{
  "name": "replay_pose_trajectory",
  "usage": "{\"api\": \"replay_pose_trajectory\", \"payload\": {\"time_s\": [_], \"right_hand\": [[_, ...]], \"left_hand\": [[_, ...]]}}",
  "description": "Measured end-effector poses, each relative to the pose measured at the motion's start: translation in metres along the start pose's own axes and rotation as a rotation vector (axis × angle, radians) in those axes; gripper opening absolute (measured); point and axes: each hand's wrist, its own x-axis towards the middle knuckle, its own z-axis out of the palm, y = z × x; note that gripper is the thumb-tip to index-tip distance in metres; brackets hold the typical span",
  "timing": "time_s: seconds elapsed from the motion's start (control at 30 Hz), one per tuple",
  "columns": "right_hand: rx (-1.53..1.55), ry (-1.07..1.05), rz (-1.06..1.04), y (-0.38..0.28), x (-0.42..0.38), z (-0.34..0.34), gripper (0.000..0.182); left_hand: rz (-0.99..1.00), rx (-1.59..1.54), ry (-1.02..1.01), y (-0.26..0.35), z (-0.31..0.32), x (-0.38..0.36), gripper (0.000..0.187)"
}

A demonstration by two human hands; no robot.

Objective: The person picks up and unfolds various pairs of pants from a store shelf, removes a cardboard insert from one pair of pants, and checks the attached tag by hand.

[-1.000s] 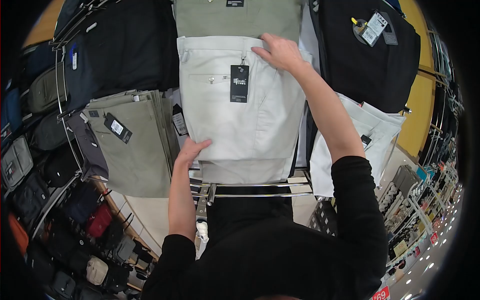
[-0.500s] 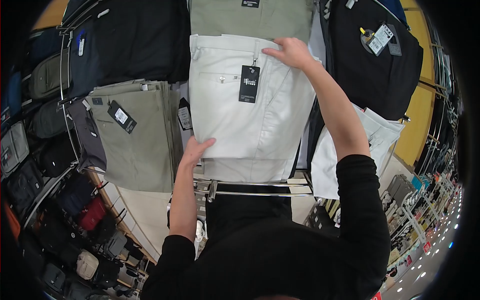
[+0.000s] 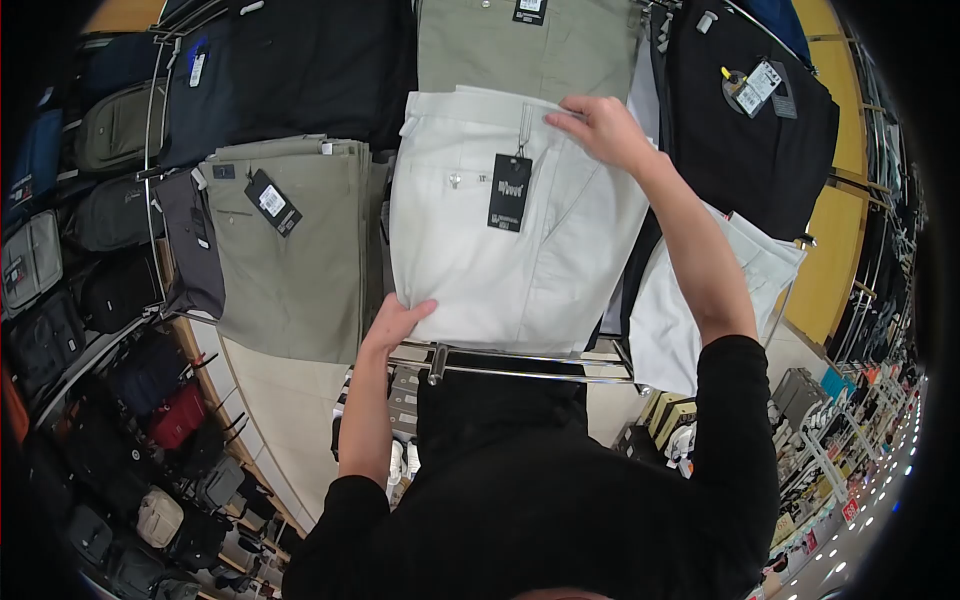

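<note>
A folded pair of off-white trousers (image 3: 450,240) lies on the rack in the middle, with a black hang tag (image 3: 510,192) near its waistband. My left hand (image 3: 393,322) grips the lower left edge, thumb on top and fingers out of sight beneath. At the upper right, my right hand (image 3: 605,130) pinches the waistband, its thumb and forefinger at the edge. Just above lie sage-green trousers (image 3: 535,55), partly covered by the off-white pair.
Chrome rack bars (image 3: 520,368) run below the trousers. Olive trousers (image 3: 290,250) hang at the left, black ones (image 3: 745,130) at the upper right, white ones (image 3: 665,310) at the right. Backpacks (image 3: 120,215) line the far left. Shoe boxes stand on the floor below.
Both hands and the off-white trousers have shifted down and slightly right in the view. The light fabric that showed under their lower edge is now covered. The grip looks unchanged.
</note>
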Motion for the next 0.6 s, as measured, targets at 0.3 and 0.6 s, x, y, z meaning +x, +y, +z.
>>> {"api": "replay_pose_trajectory", "payload": {"time_s": [0.3, 0.6], "right_hand": [[-0.175, 0.028, 0.025, 0.032, -0.019, 0.084, 0.032], [-0.174, -0.048, 0.041, 0.027, -0.016, 0.083, 0.031]], "left_hand": [[0.016, 0.407, -0.246, -0.047, -0.029, 0.036, 0.047], [-0.008, 0.68, -0.006, -0.049, -0.033, 0.035, 0.049]]}}
